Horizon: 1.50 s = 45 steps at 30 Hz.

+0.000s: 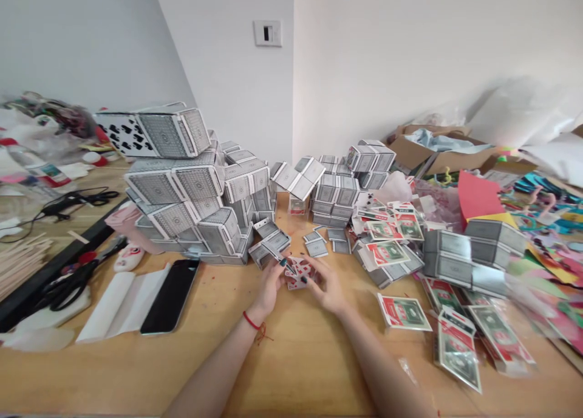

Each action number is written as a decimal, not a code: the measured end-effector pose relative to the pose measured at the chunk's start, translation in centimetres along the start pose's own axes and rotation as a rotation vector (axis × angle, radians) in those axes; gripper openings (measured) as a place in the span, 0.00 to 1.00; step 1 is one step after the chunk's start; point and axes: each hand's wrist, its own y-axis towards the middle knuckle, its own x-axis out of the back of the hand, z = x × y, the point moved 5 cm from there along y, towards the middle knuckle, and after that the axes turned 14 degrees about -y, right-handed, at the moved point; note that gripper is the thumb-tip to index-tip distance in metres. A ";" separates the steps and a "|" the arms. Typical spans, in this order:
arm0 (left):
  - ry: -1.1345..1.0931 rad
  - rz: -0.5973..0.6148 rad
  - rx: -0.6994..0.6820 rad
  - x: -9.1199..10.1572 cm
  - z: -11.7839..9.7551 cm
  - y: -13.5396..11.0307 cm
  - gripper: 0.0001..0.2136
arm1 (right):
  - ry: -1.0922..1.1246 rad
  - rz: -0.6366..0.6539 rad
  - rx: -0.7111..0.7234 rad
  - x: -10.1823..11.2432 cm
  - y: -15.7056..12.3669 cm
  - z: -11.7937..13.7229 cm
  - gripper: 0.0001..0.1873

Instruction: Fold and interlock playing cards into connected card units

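Note:
Between my two hands is a small bunch of playing cards [299,273], their red-pipped faces turned up. My left hand [272,284] grips them at the left side, thumb and fingers closed on the edge. From the right, the fingers of my right hand [325,284] are closed on the same cards. Just beyond lie folded cards with grey backs [315,244] and a partly built card block [269,243]. A tall stack of blocks made of folded cards [177,181] rises at the left, and a smaller stack [336,190] stands at the right.
Card boxes [404,313] in green and red lie at the right, near more card blocks [449,254]. A black phone [170,296], a white paper roll [121,299] and black scissors [75,281] lie at the left. A cardboard box [437,150] stands at the back right.

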 end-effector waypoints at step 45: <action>-0.184 -0.177 0.248 -0.5 0.1 -0.6 0.20 | 0.844 -0.063 -0.425 0.8 0.6 -3.3 0.10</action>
